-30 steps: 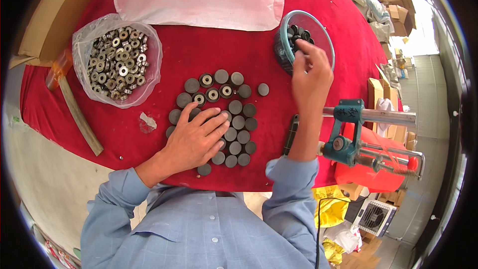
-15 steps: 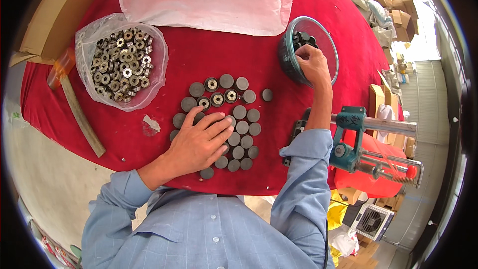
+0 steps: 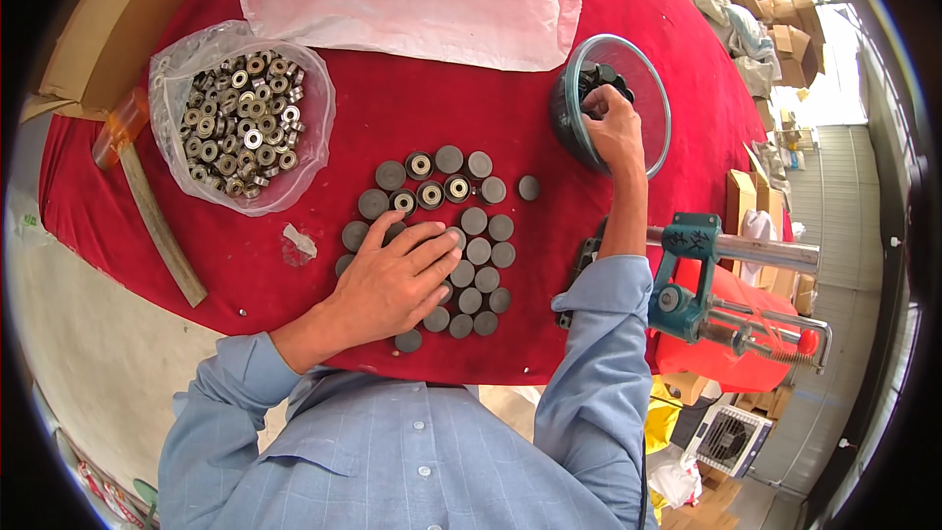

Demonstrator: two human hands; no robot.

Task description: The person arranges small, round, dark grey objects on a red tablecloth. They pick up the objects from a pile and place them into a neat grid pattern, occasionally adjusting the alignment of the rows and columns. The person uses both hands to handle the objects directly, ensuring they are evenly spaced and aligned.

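My left hand (image 3: 390, 275) lies with its fingers stretched out over a cluster of dark grey round caps (image 3: 478, 251), covering some of them. At the cluster's far side, metal bearings sit inside several caps, one of them a bearing (image 3: 457, 189) beyond my fingertips. My right hand (image 3: 614, 128) reaches over the near rim of a clear bowl (image 3: 659, 152). Its fingers are bent together at the black pieces (image 3: 610, 75) inside, and what they grip is hidden. A single cap (image 3: 528, 187) lies apart, to the right of the cluster.
A clear plastic bag (image 3: 319, 128) full of bearings stands at the left, beside a wooden-handled hammer (image 3: 162, 221). A white sack (image 3: 412, 10) lies at the back. A green hand press (image 3: 684, 280) stands to the right of my right forearm. A cardboard box (image 3: 123, 29) occupies the far left.
My right hand has shifted slightly within the bowl, its fingers now lower among the black pieces. My left hand stays on the caps.
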